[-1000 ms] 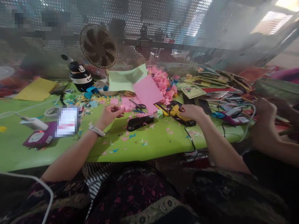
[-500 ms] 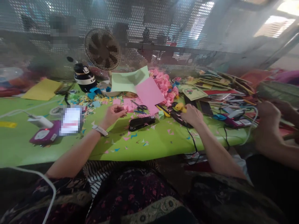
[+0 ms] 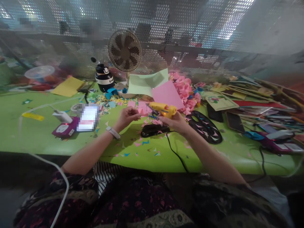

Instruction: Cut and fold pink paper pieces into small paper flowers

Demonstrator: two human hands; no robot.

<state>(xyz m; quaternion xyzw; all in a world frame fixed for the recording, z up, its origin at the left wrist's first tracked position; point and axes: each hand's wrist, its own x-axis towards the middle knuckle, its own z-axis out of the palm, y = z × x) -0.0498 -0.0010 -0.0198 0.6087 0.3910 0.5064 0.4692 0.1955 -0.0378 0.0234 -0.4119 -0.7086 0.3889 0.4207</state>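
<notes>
My right hand (image 3: 177, 123) is wrapped around a yellow hot glue gun (image 3: 162, 108), its nozzle pointing left and a small orange light glowing on its side. From the gun a black cord (image 3: 177, 152) runs down to the table edge. My left hand (image 3: 127, 117) is closed in a pinch on a small pink paper piece (image 3: 142, 110), just left of the nozzle; the fingers partly hide it. Below both hands lies a black stapler (image 3: 154, 130). Scissors (image 3: 155, 114) are partly covered by the gun. To the right rests a black curved tray (image 3: 206, 128) scattered with paper scraps.
Pink paper flowers (image 3: 184, 87) are heaped behind pink (image 3: 167, 95) and pale green sheets (image 3: 144, 84). A fan (image 3: 125, 50) and a dark bottle (image 3: 104, 79) stand at the back. Left are a lit phone (image 3: 87, 117) and a purple power strip (image 3: 64, 129); sticks and papers crowd the right.
My right hand has lifted the glue gun from the black tray and brought it left, close to my left hand. The view has turned left, and the other person's hands are out of sight.
</notes>
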